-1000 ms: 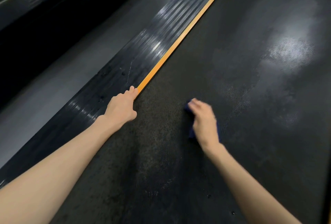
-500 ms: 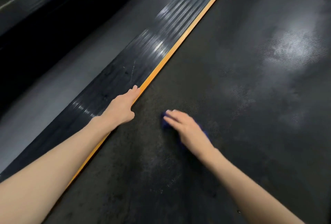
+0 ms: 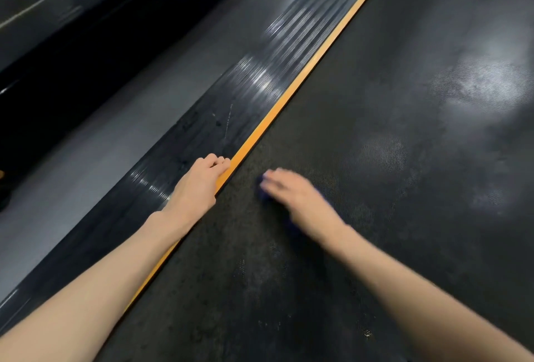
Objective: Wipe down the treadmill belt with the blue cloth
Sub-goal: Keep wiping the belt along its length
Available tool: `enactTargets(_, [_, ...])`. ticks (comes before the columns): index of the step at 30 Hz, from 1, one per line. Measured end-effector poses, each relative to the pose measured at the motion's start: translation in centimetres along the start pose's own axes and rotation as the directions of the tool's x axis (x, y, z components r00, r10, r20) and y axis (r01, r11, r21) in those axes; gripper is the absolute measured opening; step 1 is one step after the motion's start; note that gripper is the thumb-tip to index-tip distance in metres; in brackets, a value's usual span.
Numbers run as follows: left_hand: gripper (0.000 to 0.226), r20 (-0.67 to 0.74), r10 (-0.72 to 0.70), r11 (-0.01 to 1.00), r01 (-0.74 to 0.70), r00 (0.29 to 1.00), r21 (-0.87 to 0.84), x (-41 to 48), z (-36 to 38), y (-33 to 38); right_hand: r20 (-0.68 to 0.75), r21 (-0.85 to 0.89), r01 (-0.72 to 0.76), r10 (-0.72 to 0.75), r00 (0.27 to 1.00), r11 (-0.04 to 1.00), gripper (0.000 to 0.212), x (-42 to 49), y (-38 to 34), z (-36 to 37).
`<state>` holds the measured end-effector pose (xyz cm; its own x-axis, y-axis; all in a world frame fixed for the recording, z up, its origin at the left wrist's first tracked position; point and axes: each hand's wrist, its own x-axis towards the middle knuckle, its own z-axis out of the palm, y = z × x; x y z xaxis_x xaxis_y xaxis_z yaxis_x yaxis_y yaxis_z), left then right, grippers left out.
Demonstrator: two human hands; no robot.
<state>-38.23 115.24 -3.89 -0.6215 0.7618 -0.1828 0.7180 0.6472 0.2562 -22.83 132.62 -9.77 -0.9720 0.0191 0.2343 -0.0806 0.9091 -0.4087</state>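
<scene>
Right hand (image 3: 291,197) slid leftward | blue cloth (image 3: 263,198) seemingly beneath it, blurred

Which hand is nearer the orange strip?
Left. The left hand lies across the strip, fingertips at its edge; the right hand presses the cloth on the belt, apart from the strip.

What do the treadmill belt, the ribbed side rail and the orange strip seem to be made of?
Treadmill belt: likely rubber, matte black, fine dotted texture. Side rail: probably hard plastic or rubber, semi-gloss, lengthwise ribs catching light. Orange strip: smooth, perhaps plastic or painted metal.
</scene>
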Motion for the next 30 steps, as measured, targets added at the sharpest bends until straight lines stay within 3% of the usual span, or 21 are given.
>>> enactTargets(2, [0.064,0.01,0.007,1.0,-0.006,1.0,-0.013,0.0,-0.1,-0.1,-0.141,-0.027,-0.324,0.317,0.938,0.946,0.045,1.9,4.5,-1.8])
enactTargets(4, [0.066,0.015,0.019,1.0,-0.018,1.0,-0.011,-0.1,-0.1,-0.1,-0.25,0.066,-0.591,0.586,0.77,0.804,0.051,4.1,5.6,-2.1])
enactTargets(5, [0.067,0.013,0.015,1.0,-0.015,1.0,-0.019,-0.2,-0.1,-0.1,-0.268,0.135,-0.664,0.672,0.69,0.735,0.051,5.0,4.2,-1.6])
enactTargets(6, [0.067,0.009,0.003,0.999,-0.003,1.0,-0.033,-0.3,0.1,0.0,-0.265,0.177,-0.662,0.684,0.68,0.728,0.051,5.4,2.4,-0.7])
enactTargets(7, [0.068,0.002,-0.009,0.999,0.009,1.0,-0.042,-0.3,0.2,0.1,-0.245,0.171,-0.586,0.611,0.753,0.792,0.05,5.0,0.4,0.4])
enactTargets(9, [0.068,-0.009,-0.022,0.999,0.021,1.0,-0.037,-0.3,0.3,0.1,-0.087,0.106,-0.3,0.309,0.947,0.948,0.052,2.6,-3.2,1.7])
enactTargets(10, [0.069,-0.015,-0.021,0.999,0.021,1.0,-0.032,-0.3,0.4,0.0,0.016,0.091,-0.143,0.142,0.99,0.986,0.051,1.3,-4.1,1.7])
enactTargets(12, [0.071,-0.016,-0.022,0.999,0.022,1.0,-0.033,-0.4,0.5,0.0,0.153,0.043,0.121,-0.127,0.98,0.992,0.047,1.0,-2.3,0.2])
enactTargets(13, [0.071,-0.014,-0.024,0.999,0.023,1.0,-0.033,-0.4,0.5,0.1,0.142,0.012,0.175,-0.174,0.974,0.985,0.046,1.8,-0.8,-0.6])
enactTargets(14, [0.071,-0.012,-0.022,0.999,0.021,1.0,-0.034,-0.4,0.5,0.1,0.097,-0.011,0.128,-0.126,0.987,0.992,0.045,2.7,0.6,-1.3])
enactTargets(16, [0.071,0.0,-0.013,0.999,0.013,1.0,-0.033,-0.4,0.4,0.0,-0.034,-0.005,-0.209,0.209,0.977,0.978,0.039,4.7,3.0,-2.4])
enactTargets(18, [0.072,0.011,0.0,1.0,0.0,1.0,-0.01,-0.3,0.2,-0.1,-0.138,0.052,-0.507,0.509,0.85,0.86,0.043,6.1,4.4,-2.1])
enactTargets(20, [0.071,0.015,-0.006,1.0,0.006,1.0,-0.01,-0.2,0.1,0.0,-0.156,0.13,-0.598,0.612,0.776,0.791,0.044,7.2,2.2,-1.3])
enactTargets(22, [0.072,0.009,-0.028,1.0,0.029,1.0,-0.005,-0.4,0.3,0.2,-0.166,0.131,-0.455,0.472,0.866,0.881,0.037,6.5,-1.9,0.5])
enactTargets(24, [0.073,-0.002,-0.028,0.999,0.028,1.0,0.015,-0.4,0.2,0.3,-0.078,0.146,-0.197,0.21,0.975,0.969,0.037,3.7,-6.3,2.0])
enactTargets(25, [0.073,-0.006,-0.023,1.0,0.024,1.0,0.016,-0.3,0.2,0.3,0.008,0.142,-0.071,0.07,0.997,0.987,0.039,2.3,-7.5,2.2])
enactTargets(27, [0.074,0.004,-0.022,1.0,0.022,1.0,0.019,-0.4,0.2,0.2,0.143,0.09,0.157,-0.169,0.975,0.983,0.04,1.1,-5.9,1.3])
enactTargets(28, [0.074,0.01,-0.022,1.0,0.022,1.0,0.018,-0.4,0.1,0.2,0.13,0.058,0.195,-0.201,0.971,0.979,0.039,1.4,-3.9,0.7])
enactTargets(29, [0.073,0.013,-0.021,1.0,0.021,1.0,0.016,-0.4,0.1,0.3,0.086,0.049,0.112,-0.116,0.99,0.992,0.037,2.0,-2.0,-0.2])
enactTargets(30, [0.073,0.014,-0.02,1.0,0.02,1.0,0.01,-0.4,0.1,0.3,0.015,0.05,-0.083,0.083,0.996,0.995,0.034,2.7,-0.2,-1.2])
